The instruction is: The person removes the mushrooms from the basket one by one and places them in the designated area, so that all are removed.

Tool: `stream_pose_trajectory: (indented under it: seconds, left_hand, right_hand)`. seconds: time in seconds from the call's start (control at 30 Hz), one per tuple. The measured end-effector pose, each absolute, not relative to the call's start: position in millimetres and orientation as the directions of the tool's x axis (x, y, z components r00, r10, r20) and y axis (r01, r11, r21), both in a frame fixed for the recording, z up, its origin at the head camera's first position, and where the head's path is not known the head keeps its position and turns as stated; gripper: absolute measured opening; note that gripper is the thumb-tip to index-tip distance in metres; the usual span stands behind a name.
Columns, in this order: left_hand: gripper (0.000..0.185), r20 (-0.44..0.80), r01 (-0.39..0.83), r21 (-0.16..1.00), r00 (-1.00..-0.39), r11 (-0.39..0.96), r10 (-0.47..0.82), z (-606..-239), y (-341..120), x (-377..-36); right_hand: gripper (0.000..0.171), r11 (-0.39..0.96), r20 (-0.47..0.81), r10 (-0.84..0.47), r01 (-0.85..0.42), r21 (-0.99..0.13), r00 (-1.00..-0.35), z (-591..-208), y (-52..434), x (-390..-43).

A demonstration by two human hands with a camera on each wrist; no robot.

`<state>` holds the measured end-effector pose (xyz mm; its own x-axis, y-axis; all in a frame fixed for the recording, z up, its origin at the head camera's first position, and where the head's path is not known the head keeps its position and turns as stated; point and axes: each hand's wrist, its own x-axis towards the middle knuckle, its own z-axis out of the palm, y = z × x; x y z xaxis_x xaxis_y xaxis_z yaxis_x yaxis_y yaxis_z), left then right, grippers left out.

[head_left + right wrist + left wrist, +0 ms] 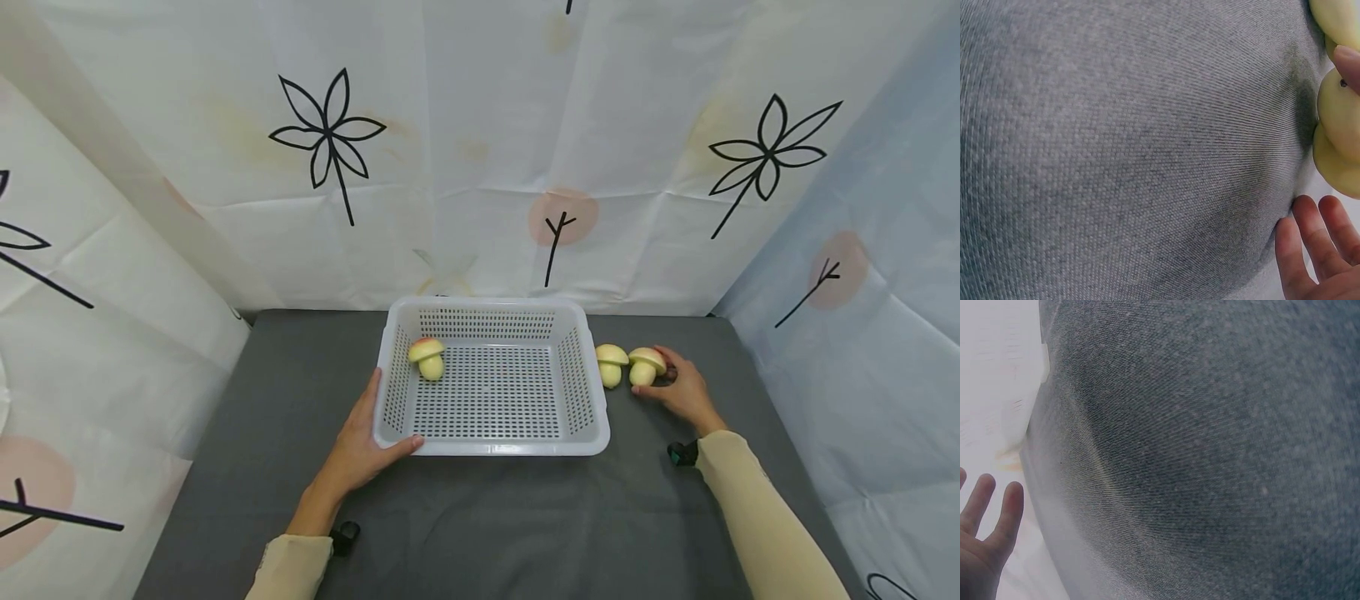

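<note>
While both hands sit low on the grey desk (480, 525), I log the scene from the head view: the white perforated basket (491, 447) lies at frame centre, and one toy mushroom (427, 357) with a reddish-yellow cap lies inside it at its upper-left corner. My left hand (360, 446) lies against the basket's lower-left corner, fingers straight along the side wall and thumb on the front rim, pressing rather than gripping; the left wrist view shows only relaxed fingertips at lower left. Right of centre, just outside the basket's right wall, two more mushrooms stand side by side: the nearer-basket mushroom (611, 364) is untouched, and my right hand (681, 392) is curled round the outer mushroom (647, 366), thumb and fingers touching it from the right. The right wrist view shows yellow caps at its right edge with a fingertip on one, so the grasp looks partial, not yet secure. Risks, as I judge them: the rounded cap could slip from a loose pinch; the hand could knock the neighbouring mushroom, which stands almost touching; the light basket could slide if the left hand eases off. No brand, label or legible writing anywhere; the backdrop sheet carries only printed flower and twig motifs.
</note>
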<state>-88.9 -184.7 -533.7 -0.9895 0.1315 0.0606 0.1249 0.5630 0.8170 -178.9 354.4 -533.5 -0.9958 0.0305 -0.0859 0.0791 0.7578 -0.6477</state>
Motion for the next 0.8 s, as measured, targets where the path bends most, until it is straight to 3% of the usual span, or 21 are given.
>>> stream_pose_trajectory:
  seconds: [0.8]
  left_hand:
    - [0.127,0.079,0.138,0.826,-0.988,0.546,0.131,-536.6,-184.4,-89.3]
  right_hand:
    - [0.095,0.756,-0.081,0.036,0.08,-0.65,-0.996,-534.9,352.0,-175.4]
